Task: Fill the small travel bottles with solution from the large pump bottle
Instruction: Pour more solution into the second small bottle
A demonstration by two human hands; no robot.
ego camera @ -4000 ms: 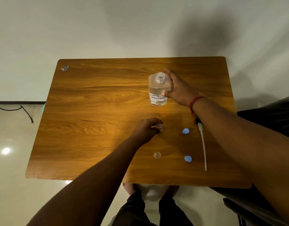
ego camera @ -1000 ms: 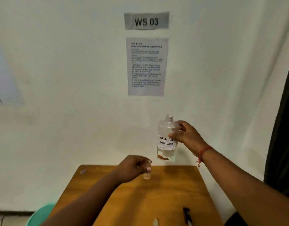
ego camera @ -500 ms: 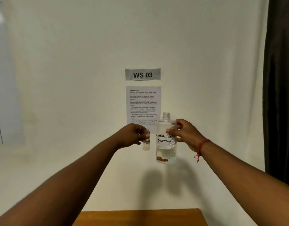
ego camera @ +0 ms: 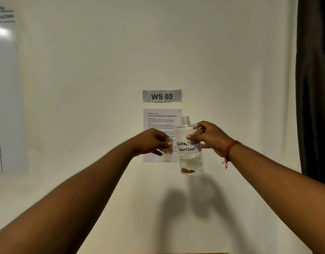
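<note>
Both arms are stretched out in front of the wall, at eye level. My right hand [ego camera: 210, 137] grips the large clear bottle [ego camera: 190, 156], upright, its threaded neck open with no pump on it. A white label reads "CONTACT LENS SOLUTION", and a little clear liquid sits near the bottom. My left hand [ego camera: 154, 142] pinches a small clear travel bottle [ego camera: 167, 154] by its top. The small bottle hangs upright just left of the large one, a small gap apart. My fingers hide its mouth.
On the white wall behind the bottles hang a grey "WS 03" sign [ego camera: 161, 96] and a printed task sheet [ego camera: 159, 121]. A dark curtain [ego camera: 313, 88] runs down the right edge. Only a thin strip of the wooden table [ego camera: 185, 253] shows at the bottom.
Both bottles were lifted off the table to eye level, and my view tilted up from the tabletop to the wall. Over the last half second the hands have stayed almost still.
</note>
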